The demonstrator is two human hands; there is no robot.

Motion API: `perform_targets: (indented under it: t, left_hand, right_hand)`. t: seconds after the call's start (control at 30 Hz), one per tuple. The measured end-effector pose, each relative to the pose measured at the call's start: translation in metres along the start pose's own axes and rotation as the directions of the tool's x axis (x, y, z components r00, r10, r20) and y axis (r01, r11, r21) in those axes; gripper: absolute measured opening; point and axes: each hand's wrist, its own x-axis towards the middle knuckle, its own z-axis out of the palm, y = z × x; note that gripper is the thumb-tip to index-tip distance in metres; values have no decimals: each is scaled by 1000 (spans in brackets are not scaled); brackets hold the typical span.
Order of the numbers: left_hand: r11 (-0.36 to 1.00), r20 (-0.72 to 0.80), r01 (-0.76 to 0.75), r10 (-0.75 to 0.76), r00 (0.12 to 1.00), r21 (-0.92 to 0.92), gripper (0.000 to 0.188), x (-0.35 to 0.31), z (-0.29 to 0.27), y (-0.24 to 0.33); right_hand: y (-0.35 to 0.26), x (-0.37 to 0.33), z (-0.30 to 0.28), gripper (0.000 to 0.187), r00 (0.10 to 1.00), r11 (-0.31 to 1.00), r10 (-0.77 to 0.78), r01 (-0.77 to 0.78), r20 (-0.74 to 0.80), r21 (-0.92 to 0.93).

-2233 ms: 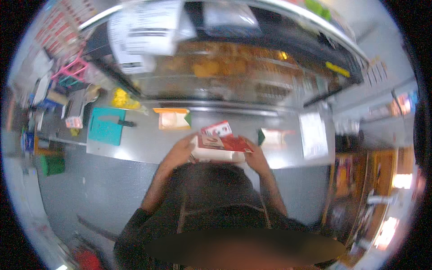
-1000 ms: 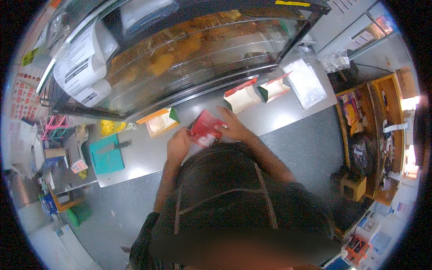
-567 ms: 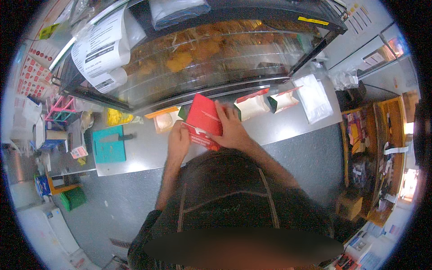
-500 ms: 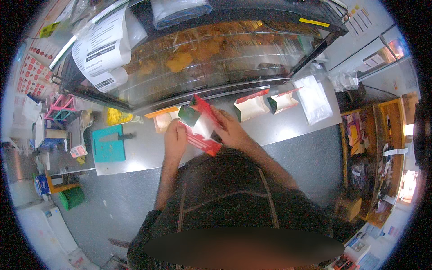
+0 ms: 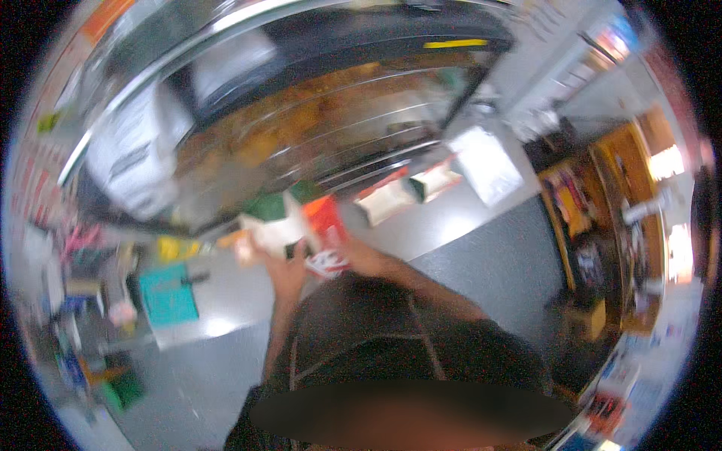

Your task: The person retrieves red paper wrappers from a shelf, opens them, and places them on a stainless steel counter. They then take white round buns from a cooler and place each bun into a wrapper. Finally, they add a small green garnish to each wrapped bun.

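Red carton [image 5: 316,225], contents unclear, sits between left hand [image 5: 283,269] and right hand [image 5: 358,257]

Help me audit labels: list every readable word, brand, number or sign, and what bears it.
None can be read.
Red, white and green cardboard box: white marking, blurred.
Curled white paper sheet: dark print, blurred.
Thin yellow rectangular strip: any print too small.
Red-and-white wall sheet: blurred.

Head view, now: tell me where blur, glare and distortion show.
Head view: motion-like blur smears the left hand, right hand and red-and-white carton; in the head view, glare whitens patches of the steel counter near its front edge; the head view bends the long edges of the display case.
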Motion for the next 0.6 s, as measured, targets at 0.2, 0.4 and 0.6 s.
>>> perform_targets:
  t: [0.2, 0.4, 0.6]
  left_hand:
    - [825, 136, -305, 274, 952, 476, 46, -5, -32, -15]
    - [739, 344, -539, 422, 839, 405, 38, 0, -36, 2]
    - [945, 443, 315, -243, 863, -94, 32, 9, -47, 60]
  right_hand:
    - [-15, -7, -7, 76, 913, 983, -132, 169, -386, 64]
    - [-32, -6, -29, 73, 980, 953, -69, 9, -187, -304]
    - [-31, -17, -22, 90, 999, 989, -42, 41, -9, -139]
